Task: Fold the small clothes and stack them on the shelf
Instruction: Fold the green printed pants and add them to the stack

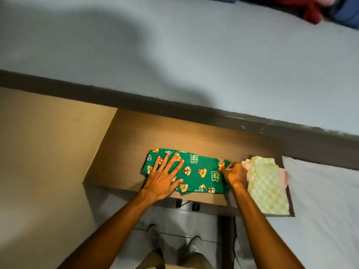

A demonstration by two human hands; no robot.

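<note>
Shoes (191,247) show at six o'clock, below both forearms. On the counter (136,136) the green printed garment (198,171) lies flat, partly folded by my judgement: the left hand (163,177) presses it with fingers spread wide, the right hand (234,174) pinches its three-o'clock edge. Just beside, a pale checked stack (266,187) looks finished. No shelf is clearly identifiable; clothes at one o'clock (318,8) are blurred and cut off.

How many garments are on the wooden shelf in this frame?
3 that I can tell: a green printed one under both hands, and at the right end a green checked one lying on a pink one. More may be hidden in that pile.
</note>
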